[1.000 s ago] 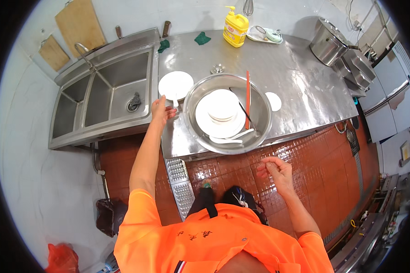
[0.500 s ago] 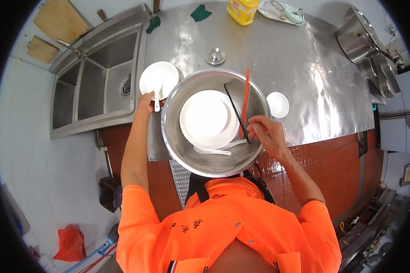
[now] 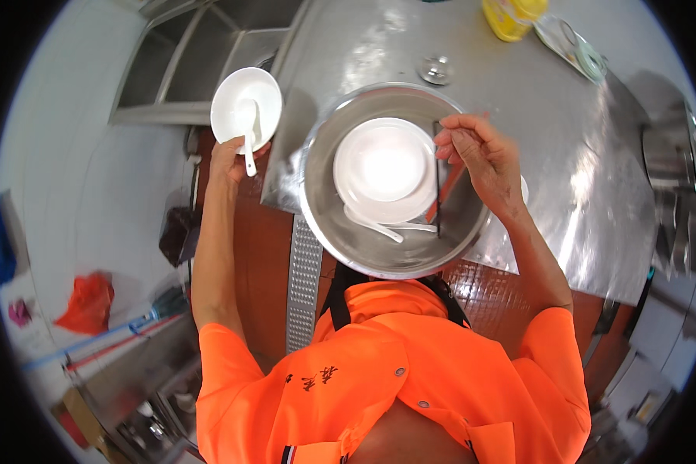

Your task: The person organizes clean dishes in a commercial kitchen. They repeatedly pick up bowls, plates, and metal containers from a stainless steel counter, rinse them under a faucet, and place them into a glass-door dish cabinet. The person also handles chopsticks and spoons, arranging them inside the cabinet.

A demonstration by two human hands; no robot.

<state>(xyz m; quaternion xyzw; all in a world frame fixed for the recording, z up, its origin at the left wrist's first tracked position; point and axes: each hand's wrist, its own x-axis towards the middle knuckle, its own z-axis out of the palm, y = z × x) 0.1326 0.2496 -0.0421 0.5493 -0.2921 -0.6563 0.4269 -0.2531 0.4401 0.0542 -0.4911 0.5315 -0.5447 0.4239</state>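
My left hand (image 3: 228,160) grips a white bowl (image 3: 223,97) by its near edge, left of the steel table. A white spoon (image 3: 249,139) lies in the bowl, its handle over the rim by my thumb. In front of me stands a large steel basin (image 3: 317,155) holding stacked white dishes (image 3: 387,162) and white spoons (image 3: 375,224). Black chopsticks (image 3: 438,193) and orange-red chopsticks (image 3: 450,185) lean inside its right part. Above them is my right hand (image 3: 479,158), fingers loosely bent and apart, fingertips beside the black chopsticks' upper end. It covers the orange-red ones' tops.
The basin stands on a steel table (image 3: 580,170). Beyond it are a glass-like lid (image 3: 435,69), a yellow jug (image 3: 510,17) and a white tray (image 3: 568,50). A steel sink (image 3: 201,54) is at the far left, steel pots (image 3: 669,155) at the right. A white bowl (image 3: 524,189) shows beside my right wrist.
The view has turned, shifting the scene. My left hand has carried the bowl and spoon left, off the table edge. My right hand has moved farther up, toward the chopsticks' upper ends.
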